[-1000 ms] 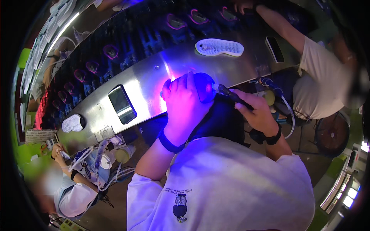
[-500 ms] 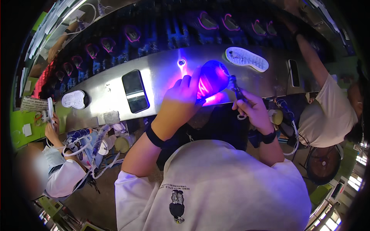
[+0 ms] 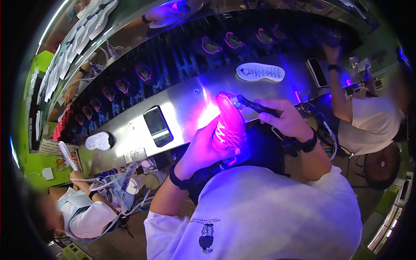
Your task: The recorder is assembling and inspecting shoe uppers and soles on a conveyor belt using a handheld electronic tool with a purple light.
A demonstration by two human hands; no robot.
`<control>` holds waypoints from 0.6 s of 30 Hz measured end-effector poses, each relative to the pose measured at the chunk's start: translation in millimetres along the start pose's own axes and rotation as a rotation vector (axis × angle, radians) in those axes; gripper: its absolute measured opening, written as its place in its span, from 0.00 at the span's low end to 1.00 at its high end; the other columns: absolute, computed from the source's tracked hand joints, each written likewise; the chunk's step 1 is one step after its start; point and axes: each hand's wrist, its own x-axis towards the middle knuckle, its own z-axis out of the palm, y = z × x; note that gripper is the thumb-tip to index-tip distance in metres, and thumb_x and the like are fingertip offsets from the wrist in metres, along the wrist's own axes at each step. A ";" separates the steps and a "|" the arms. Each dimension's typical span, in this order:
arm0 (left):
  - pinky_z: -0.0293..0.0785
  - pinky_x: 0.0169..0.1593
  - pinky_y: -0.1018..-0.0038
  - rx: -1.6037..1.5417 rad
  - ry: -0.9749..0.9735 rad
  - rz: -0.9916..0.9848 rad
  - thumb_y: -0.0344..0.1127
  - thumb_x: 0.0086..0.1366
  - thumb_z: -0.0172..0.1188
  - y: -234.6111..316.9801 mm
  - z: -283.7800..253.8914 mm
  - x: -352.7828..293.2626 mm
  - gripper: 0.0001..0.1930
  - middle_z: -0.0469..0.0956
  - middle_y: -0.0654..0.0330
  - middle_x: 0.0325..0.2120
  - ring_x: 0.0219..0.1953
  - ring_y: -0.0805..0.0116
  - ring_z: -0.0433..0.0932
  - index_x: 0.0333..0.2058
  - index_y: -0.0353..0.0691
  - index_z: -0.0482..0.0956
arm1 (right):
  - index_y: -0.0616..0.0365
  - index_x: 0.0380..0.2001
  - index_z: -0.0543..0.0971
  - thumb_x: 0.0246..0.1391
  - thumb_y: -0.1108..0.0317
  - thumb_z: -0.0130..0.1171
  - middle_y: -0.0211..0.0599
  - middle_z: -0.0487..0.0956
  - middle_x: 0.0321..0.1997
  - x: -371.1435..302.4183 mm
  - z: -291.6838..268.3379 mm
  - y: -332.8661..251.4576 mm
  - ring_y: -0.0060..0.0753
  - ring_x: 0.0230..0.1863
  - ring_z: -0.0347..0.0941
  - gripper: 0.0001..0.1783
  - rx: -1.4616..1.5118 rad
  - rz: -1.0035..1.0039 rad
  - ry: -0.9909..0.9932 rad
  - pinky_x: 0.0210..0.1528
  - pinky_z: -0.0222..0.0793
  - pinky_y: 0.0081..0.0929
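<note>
My left hand (image 3: 201, 149) is wrapped round the heel end of a laced shoe upper (image 3: 229, 123), which glows pink and violet under coloured light. Its toe points away from me, and its laces face left. In my right hand (image 3: 284, 118) is a dark-handled brush (image 3: 258, 106), gripped between fingers and thumb. The brush tip lies at the shoe's right side near the toe; whether it touches cannot be made out. A white shoe sole (image 3: 261, 72) lies on the metal bench (image 3: 182, 89) beyond the shoe.
Left of the shoe, a dark phone (image 3: 158, 125) lies on the bench. Another white sole (image 3: 98, 141) is farther left, and a second phone (image 3: 317, 73) lies at right. Behind runs a dark conveyor (image 3: 173, 60) carrying shoe parts. Co-workers sit on both sides; another person's hands show across the conveyor.
My left hand has turned the shoe from lying sideways to toe-away, with its laces showing. The brush has swung from steep to nearly level. The whole view has shifted.
</note>
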 end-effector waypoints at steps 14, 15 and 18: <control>0.77 0.57 0.70 -0.536 0.061 -0.367 0.36 0.62 0.73 -13.8 19.9 17.9 0.31 0.81 0.57 0.49 0.51 0.68 0.81 0.60 0.30 0.70 | 0.60 0.61 0.77 0.60 0.72 0.64 0.35 0.85 0.47 -47.2 8.1 61.2 0.23 0.46 0.77 0.25 -0.011 0.029 0.133 0.54 0.72 0.27; 0.77 0.57 0.70 -0.537 0.056 -0.372 0.36 0.62 0.73 -12.9 20.1 18.9 0.31 0.81 0.57 0.49 0.51 0.68 0.81 0.60 0.30 0.70 | 0.60 0.61 0.77 0.60 0.72 0.64 0.33 0.84 0.43 -55.9 2.4 59.2 0.22 0.42 0.76 0.25 0.000 0.111 0.069 0.50 0.73 0.26; 0.77 0.56 0.70 -0.525 0.045 -0.389 0.36 0.63 0.72 -10.2 21.4 22.1 0.30 0.82 0.57 0.49 0.50 0.69 0.81 0.59 0.31 0.71 | 0.61 0.61 0.77 0.61 0.72 0.64 0.29 0.82 0.33 -60.6 -2.3 60.2 0.19 0.34 0.74 0.24 0.023 0.165 0.044 0.41 0.73 0.22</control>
